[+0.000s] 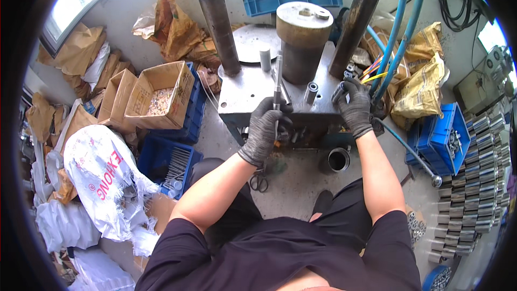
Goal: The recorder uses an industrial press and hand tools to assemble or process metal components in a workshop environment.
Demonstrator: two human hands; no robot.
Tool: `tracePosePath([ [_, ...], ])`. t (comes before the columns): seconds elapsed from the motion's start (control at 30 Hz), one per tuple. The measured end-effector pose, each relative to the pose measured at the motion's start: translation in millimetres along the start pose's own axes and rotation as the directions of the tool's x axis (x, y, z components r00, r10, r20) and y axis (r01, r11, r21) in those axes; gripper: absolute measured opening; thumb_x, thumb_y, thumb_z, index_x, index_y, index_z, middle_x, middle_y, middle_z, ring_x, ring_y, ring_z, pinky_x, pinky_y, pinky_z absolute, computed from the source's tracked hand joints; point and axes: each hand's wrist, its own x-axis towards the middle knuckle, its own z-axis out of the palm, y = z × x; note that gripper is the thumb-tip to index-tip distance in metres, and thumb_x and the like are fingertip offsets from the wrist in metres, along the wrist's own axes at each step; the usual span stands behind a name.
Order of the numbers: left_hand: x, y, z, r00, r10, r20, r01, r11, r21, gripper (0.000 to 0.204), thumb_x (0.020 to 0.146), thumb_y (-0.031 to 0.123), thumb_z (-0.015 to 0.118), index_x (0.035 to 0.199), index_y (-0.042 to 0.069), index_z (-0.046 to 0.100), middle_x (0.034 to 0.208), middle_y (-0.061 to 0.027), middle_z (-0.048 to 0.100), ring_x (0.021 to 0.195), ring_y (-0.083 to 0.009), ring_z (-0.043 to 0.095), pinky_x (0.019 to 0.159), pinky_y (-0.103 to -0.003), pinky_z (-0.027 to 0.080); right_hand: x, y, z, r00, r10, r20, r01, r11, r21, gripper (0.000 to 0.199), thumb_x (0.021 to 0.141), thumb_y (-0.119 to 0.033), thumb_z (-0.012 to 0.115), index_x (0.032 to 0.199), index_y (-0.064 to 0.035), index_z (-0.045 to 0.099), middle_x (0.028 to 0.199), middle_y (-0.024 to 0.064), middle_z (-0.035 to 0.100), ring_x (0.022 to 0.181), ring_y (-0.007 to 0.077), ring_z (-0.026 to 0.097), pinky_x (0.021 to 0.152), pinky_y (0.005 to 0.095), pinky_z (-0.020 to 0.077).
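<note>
While your left hand (264, 132) pinches a stepped metal rod (278, 83), your right hand (355, 106) sits beside metal sleeves (349, 68). I can't tell its grip.

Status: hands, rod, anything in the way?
Left hand closed around metal rod. Right hand at steel plate's right end, grip unclear. Short metal sleeve stands on plate between hands, apparently clear of rod.

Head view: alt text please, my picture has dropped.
A gloved left hand grips a near-upright metal rod by a metal plate's front edge; the gloved right hand is beside small metal parts at the plate's right, its grasp unclear. Behind stands a thick metal cylinder.
</note>
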Motion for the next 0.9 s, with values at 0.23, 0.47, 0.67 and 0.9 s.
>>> tracePosePath([
  [0.23,2.6,-13.7,21.5,0.982,-0.174,0.069,0.175,0.985,-0.011,0.036,0.101,0.022,0.06,0.129,-0.001,0.061,0.105,-0.012,0.072,0.071,-0.0134,0.067,0.067,-0.027,0.058,-2.3,-2.0,-7.0,0.998,-0.046,0.033,0.045,0.998,0.034,0.026,0.08,-0.009,0.079,0.106,-0.0087,0.076,0.115,0.0109,0.074,0.11,0.0345,0.066,0.1,0.0477,0.0505],
  [0.47,5.7,-40.3,27.5,0.977,-0.196,0.08,0.181,0.969,0.165,0.033,0.103,0.022,0.064,0.128,0.0,0.064,0.104,-0.0053,0.07,0.087,-0.0109,0.065,0.079,-0.028,0.055,-13.9,-41.3,-15.8,0.918,0.331,0.219,-0.394,0.693,0.604,0.019,0.1,-0.005,0.067,0.119,-0.0033,0.07,0.113,0.0096,0.072,0.102,0.0257,0.074,0.093,0.0396,0.0589],
  [0.67,-0.4,-33.9,37.7,0.973,-0.198,0.12,0.163,0.954,0.25,0.03,0.099,0.016,0.07,0.123,-0.001,0.067,0.105,-0.005,0.071,0.093,-0.0121,0.065,0.087,-0.029,0.055,-10.4,-67.4,-32.2,0.741,0.458,0.491,-0.498,-0.116,0.859,0.032,0.11,-0.012,0.053,0.139,0.0017,0.054,0.123,0.0161,0.067,0.113,0.0346,0.073,0.099,0.0462,0.0622],
  [0.9,-4.9,-30.1,42.3,0.969,-0.165,0.182,0.106,0.95,0.295,0.029,0.097,0.016,0.072,0.119,-0.002,0.067,0.104,-0.0062,0.072,0.092,-0.0122,0.065,0.085,-0.03,0.056,-7.4,-69.8,-45.4,0.694,0.505,0.513,-0.524,-0.133,0.841,0.029,0.109,-0.013,0.056,0.134,0.0009,0.061,0.116,0.0129,0.07,0.111,0.031,0.074,0.096,0.0418,0.0622],
])
